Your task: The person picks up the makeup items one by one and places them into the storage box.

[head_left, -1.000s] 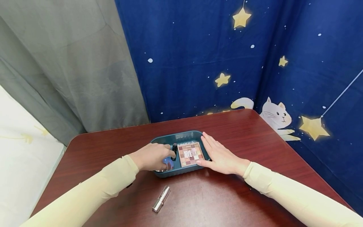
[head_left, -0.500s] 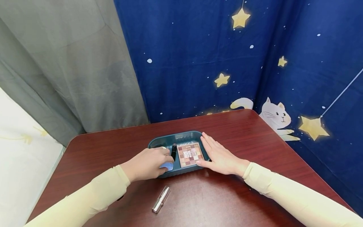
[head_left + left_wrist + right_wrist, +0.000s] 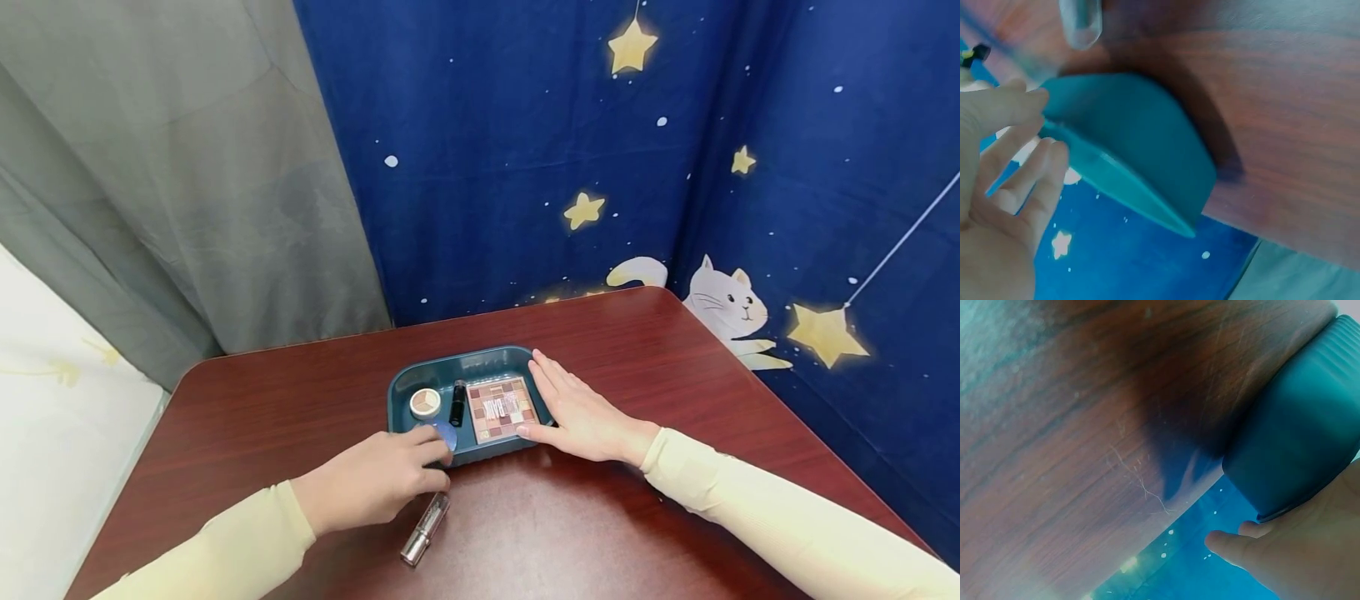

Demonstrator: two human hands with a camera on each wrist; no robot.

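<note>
A teal tray [image 3: 480, 360] stands on the table. Inside lie a square eyeshadow palette [image 3: 501, 408], a short black tube [image 3: 458, 403], a round three-colour compact [image 3: 425, 403] and a blue item [image 3: 444, 433], partly hidden by fingers. My left hand [image 3: 382, 475] is over the tray's front left edge, fingers loosely bent; in the left wrist view they hold nothing visible. Just below that hand, a shiny lipstick tube [image 3: 425, 529] lies on the table. My right hand [image 3: 588, 417] rests straight-fingered against the tray's right end, thumb near the palette's corner.
The dark red wooden table [image 3: 600, 525] reaches back to a grey curtain [image 3: 225, 167] and a blue star-patterned curtain [image 3: 510, 167]. A white surface [image 3: 60, 467] borders the table's left side.
My left hand has drawn back from inside the tray toward the front left, exposing the round compact and leaving the blue item in the tray. The right hand stays in place.
</note>
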